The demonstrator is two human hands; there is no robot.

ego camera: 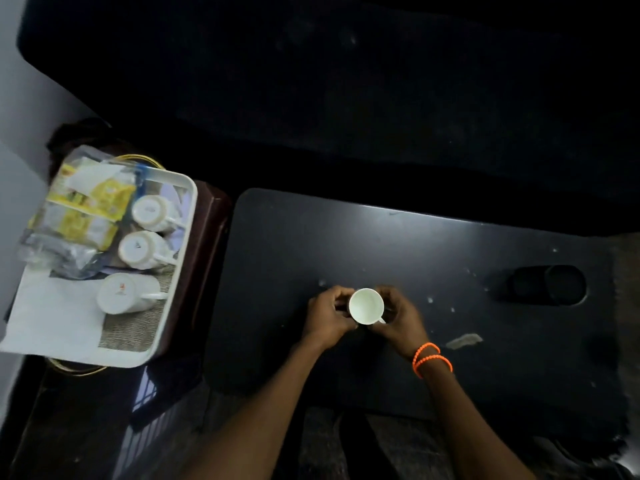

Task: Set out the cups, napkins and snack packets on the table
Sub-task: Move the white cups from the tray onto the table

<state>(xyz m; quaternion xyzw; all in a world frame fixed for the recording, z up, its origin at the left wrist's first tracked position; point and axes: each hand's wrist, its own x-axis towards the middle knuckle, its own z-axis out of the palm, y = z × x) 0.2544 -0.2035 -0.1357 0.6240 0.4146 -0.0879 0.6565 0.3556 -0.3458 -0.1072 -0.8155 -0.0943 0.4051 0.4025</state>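
Both forearms reach up from the near edge of the dark table (450, 244), and the two hands meet around one white cup (366, 305) standing upright, mouth up, near the middle of the tabletop. On one side the left hand (327, 315) curls its fingers round the cup's wall; on the other the right hand (398, 315), with orange bead bracelets (431, 358) on its wrist, pinches the cup by its small handle, which points toward the near edge. Whether the cup's base touches the table cannot be told.

Off the table's left edge, a white tray (180, 237) sits on a dark red stand. Three more white cups (138, 251) lie in it, on their sides, in a row along its right side. Yellow snack packets (90, 209) in clear wrap fill its far left part, and a white napkin (52, 317) covers its near left corner. Toward the table's right edge lies a black cylindrical object (547, 284).
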